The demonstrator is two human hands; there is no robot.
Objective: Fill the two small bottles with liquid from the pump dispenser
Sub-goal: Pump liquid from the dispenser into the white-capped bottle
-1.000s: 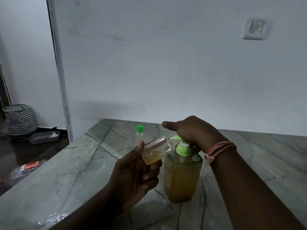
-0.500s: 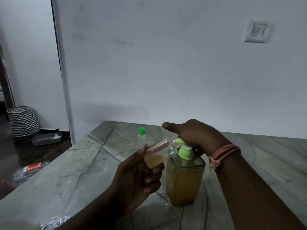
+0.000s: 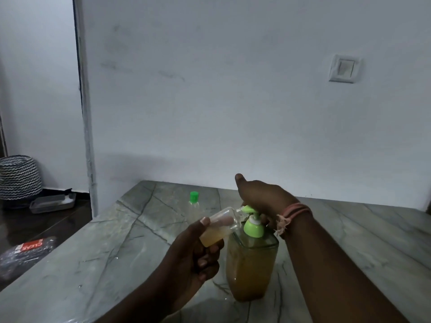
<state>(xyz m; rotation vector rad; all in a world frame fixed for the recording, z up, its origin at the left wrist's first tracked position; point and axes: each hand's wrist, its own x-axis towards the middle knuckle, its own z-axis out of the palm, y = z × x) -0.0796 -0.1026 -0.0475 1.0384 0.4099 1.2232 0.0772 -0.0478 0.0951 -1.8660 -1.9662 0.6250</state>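
A square clear pump dispenser [image 3: 251, 269] with amber liquid and a light-green pump stands on the marble table [image 3: 116, 248]. My left hand [image 3: 196, 250] grips a small clear bottle [image 3: 220, 227], tilted with its open mouth at the pump's spout; amber liquid fills its lower part. My right hand [image 3: 263, 197] rests on top of the pump head, thumb stretched out to the left, a pink thread band on the wrist. A second small bottle [image 3: 193, 200] with a green cap stands farther back on the table, partly hidden behind the held bottle.
A white wall with a light switch [image 3: 344, 68] runs behind the table. On the floor at the left are a zigzag-patterned basket [image 3: 19, 177], a grey tray [image 3: 53, 202] and a plastic packet with a red label [image 3: 28, 249]. The table's left edge runs diagonally.
The pump head has risen, so more of its stem shows, and my right hand sits higher. The held bottle stays at the spout. The camera has tilted up slightly.
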